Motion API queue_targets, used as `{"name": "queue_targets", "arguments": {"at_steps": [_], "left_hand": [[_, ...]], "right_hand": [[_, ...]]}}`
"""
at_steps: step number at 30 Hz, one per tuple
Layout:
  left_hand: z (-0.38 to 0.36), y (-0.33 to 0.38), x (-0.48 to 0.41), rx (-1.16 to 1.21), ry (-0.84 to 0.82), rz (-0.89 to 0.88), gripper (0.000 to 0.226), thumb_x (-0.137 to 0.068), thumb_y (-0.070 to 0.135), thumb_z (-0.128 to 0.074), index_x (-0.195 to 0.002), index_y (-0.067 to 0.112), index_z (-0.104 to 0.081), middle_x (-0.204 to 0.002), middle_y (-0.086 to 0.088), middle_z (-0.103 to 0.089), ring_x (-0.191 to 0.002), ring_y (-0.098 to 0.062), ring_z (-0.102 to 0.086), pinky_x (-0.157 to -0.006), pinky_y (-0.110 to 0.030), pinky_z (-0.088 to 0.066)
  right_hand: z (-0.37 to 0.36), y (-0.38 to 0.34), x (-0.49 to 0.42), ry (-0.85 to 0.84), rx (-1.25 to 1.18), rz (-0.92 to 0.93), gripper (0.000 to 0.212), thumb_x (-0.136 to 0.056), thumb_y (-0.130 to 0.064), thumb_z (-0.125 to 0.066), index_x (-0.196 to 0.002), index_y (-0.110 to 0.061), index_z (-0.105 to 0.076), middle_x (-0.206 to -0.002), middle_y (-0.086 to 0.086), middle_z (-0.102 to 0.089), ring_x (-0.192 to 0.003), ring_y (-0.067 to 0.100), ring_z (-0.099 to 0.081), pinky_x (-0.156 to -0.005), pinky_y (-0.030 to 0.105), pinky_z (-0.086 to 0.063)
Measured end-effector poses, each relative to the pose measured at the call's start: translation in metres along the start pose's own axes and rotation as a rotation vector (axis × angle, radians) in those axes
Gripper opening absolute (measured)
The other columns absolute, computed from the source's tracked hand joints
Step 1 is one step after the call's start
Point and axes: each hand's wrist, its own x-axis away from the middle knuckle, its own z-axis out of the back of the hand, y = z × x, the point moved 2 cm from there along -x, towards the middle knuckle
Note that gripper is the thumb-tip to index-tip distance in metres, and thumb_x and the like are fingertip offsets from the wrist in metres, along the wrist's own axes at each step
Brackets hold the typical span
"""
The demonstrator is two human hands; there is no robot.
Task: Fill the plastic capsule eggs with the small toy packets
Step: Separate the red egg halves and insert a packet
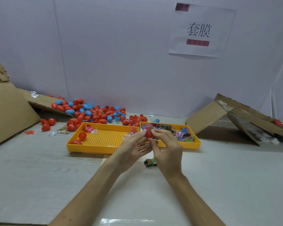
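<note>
Far left: cardboard point(10, 111), propped aslant on the table point(39, 168). Beside it, along the wall, an egg pile point(88, 111), mostly red with some blue, spilling off a cardboard flap. Nearer, a few stray eggs point(47, 123) and an orange star point(29, 132) flat on the table.

Next, the left tray point(88, 148), yellow with a gridded floor. Inside, at its left end, a whole red one point(76, 142) and a red half point(82, 135).

Over the seam between the two trays, lifted clear of the table: the egg point(148, 134), red, with a pink packet point(149, 128) poking out of its top. Left hand point(132, 149), palm showing, thumb and forefinger pinching the egg's left side, other fingers loosely spread. Right hand point(167, 147), fingertips curled onto the egg's right side, up by the packet. Just below the hands, on the table, a green packet point(150, 162).

Then the right tray point(193, 144), also yellow, touching the left one and heaped with bright packets point(181, 133).

Far right: a cardboard tent point(219, 118). On the wall above, a paper sign point(201, 30).
</note>
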Motion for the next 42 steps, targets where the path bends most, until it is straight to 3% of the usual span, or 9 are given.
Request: {"name": "queue_targets", "arguments": {"at_steps": [6,12,27,33,42], "left_hand": [[0.0007,0.0001,0.0006,-0.010,-0.003,-0.003,0.043,-0.094,0.035,-0.069,-0.128,0.009,-0.065,-0.126,-0.016,-0.069,-0.119,-0.029,-0.067,-0.091,-0.033,-0.058],[-0.0006,0.0013,0.0006,-0.019,-0.029,-0.004,0.042,-0.095,0.037,-0.066,-0.130,0.013,-0.063,-0.127,-0.013,-0.070,-0.117,-0.026,-0.068,-0.087,-0.030,-0.059],[-0.0005,0.0003,0.0003,-0.014,-0.037,0.006,0.046,-0.093,0.039,-0.068,-0.131,0.014,-0.060,-0.126,-0.012,-0.071,-0.116,-0.026,-0.069,-0.085,-0.030,-0.059],[-0.0007,0.0008,0.0005,0.009,-0.039,0.010,0.029,-0.096,0.037,-0.066,-0.118,0.020,-0.075,-0.126,-0.014,-0.070,-0.117,-0.027,-0.068,-0.086,-0.031,-0.058],[-0.0011,0.0005,0.0011,-0.013,-0.041,0.008,0.028,-0.095,0.039,-0.068,-0.117,0.023,-0.075,-0.127,-0.013,-0.069,-0.119,-0.026,-0.067,-0.089,-0.031,-0.057]], "right_hand": [[0.0005,0.0000,-0.0002,-0.021,-0.032,-0.017,0.028,-0.082,-0.004,-0.080,-0.109,-0.007,-0.074,-0.106,0.003,-0.073,-0.102,0.015,-0.067,-0.087,0.037,-0.058],[-0.0003,-0.0011,-0.0005,-0.051,-0.057,-0.086,0.038,-0.084,-0.012,-0.081,-0.120,-0.011,-0.070,-0.114,0.000,-0.072,-0.108,0.013,-0.065,-0.091,0.043,-0.058],[0.0001,0.0002,0.0006,-0.045,-0.036,-0.081,0.037,-0.084,-0.014,-0.080,-0.119,-0.008,-0.071,-0.112,0.003,-0.074,-0.105,0.019,-0.069,-0.088,0.045,-0.059],[0.0000,-0.0004,0.0002,-0.027,-0.052,-0.073,0.033,-0.085,-0.018,-0.075,-0.116,-0.008,-0.072,-0.109,0.001,-0.074,-0.102,0.019,-0.069,-0.086,0.045,-0.058],[0.0003,0.0017,0.0009,-0.010,-0.054,-0.049,0.030,-0.083,-0.011,-0.078,-0.112,-0.008,-0.073,-0.107,0.001,-0.074,-0.100,0.017,-0.069,-0.085,0.043,-0.058]]}}
